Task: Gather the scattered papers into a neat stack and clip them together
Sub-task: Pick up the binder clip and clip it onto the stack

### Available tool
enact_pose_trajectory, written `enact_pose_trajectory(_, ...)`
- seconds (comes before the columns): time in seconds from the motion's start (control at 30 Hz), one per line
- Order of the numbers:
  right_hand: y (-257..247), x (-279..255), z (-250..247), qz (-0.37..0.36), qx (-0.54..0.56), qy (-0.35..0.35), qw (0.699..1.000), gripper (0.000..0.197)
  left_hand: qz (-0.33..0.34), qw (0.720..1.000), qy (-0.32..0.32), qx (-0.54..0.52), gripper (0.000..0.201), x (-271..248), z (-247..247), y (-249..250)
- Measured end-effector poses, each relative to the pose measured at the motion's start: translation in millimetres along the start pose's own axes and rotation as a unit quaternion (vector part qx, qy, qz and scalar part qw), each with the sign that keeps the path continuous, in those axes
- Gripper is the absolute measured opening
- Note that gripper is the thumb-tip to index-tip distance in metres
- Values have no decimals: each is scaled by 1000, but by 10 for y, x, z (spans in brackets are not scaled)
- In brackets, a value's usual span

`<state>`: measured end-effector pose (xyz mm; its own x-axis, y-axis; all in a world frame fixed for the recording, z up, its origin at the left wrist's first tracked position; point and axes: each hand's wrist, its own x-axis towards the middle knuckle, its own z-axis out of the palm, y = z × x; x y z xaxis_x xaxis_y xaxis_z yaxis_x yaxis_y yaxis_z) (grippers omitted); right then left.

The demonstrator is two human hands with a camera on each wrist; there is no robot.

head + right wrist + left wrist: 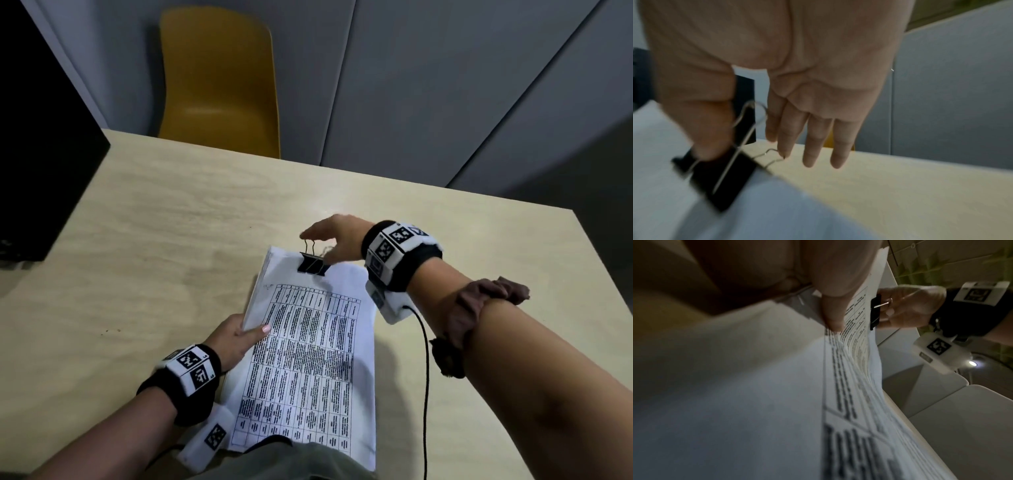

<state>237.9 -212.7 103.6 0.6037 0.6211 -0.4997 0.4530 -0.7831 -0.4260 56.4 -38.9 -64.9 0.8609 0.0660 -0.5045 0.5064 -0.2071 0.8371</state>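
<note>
A stack of printed papers (308, 359) with a table grid on top is held tilted over the wooden table (164, 222). My left hand (251, 329) grips its left edge, thumb on top and fingers beneath; the left wrist view shows that thumb (832, 308) on the sheets (756, 386). A black binder clip (312, 265) bites the stack's far top edge. My right hand (317, 240) hovers over it with straight fingers. In the right wrist view the thumb (711, 129) rests on the clip body (719, 178), one wire handle stands up and the other lies under the fingertips (783, 149).
A yellow chair (219, 78) stands behind the table's far edge, in front of grey partition walls. A black box-like object (41, 154) fills the table's far left. A black cable (425, 359) hangs from my right wrist camera across the table's right side.
</note>
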Motion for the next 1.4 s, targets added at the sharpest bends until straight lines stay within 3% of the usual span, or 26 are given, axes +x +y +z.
enact_pose_trajectory(0.1, 122, -26, 199, 22, 143, -54, 988, 83, 8, 1000, 4, -8, 54, -31, 16, 75)
enact_pose_trajectory(0.2, 154, -25, 378, 58, 161, -72, 983, 79, 15, 999, -14, -25, 15, -82, 84, 179)
enact_pose_trajectory(0.23, 148, -21, 412, 68, 140, -73, 985, 73, 21, 999, -24, -23, 13, -123, 96, 243)
enact_pose_trajectory(0.33, 167, 15, 451, 72, 111, -60, 989, 45, 27, 998, -28, -44, 51, -169, 85, 304)
enact_pose_trajectory(0.43, 185, 15, 479, 65, 110, -29, 991, 42, 13, 999, -26, -27, 27, -95, 67, 228)
enact_pose_trajectory(0.53, 225, -24, 480, 46, 152, -12, 987, 40, 0, 999, -17, -29, 51, -65, 44, 159)
enact_pose_trajectory(0.63, 239, -104, 389, 36, 264, 6, 964, 43, -14, 999, -8, -28, 72, -35, 5, 86)
enact_pose_trajectory(0.67, 244, -129, 365, 51, 296, 9, 954, 50, -17, 999, -7, -30, 69, -12, 0, 57)
enact_pose_trajectory(0.73, 260, -146, 352, 61, 312, 13, 948, 55, -21, 999, -4, -43, 42, -6, 15, 68)
enact_pose_trajectory(0.87, 297, -156, 407, 17, 264, -19, 964, 20, 2, 999, -10, -50, 10, -23, 56, 125)
enact_pose_trajectory(0.93, 318, -152, 444, 7, 268, -26, 963, 21, 11, 998, -12, -56, 8, -22, 58, 130)
enact_pose_trajectory(1.07, 283, -175, 546, -13, 235, 10, 972, 39, 23, 999, -19, -44, 7, -19, 67, 153)
enact_pose_trajectory(1.3, 186, -44, 809, -20, 106, 166, 980, 35, 21, 999, -23, -43, 8, -32, 64, 162)
enact_pose_trajectory(1.4, 219, -24, 792, -31, 178, 172, 968, 35, 16, 998, -30, -57, 16, -47, 67, 185)
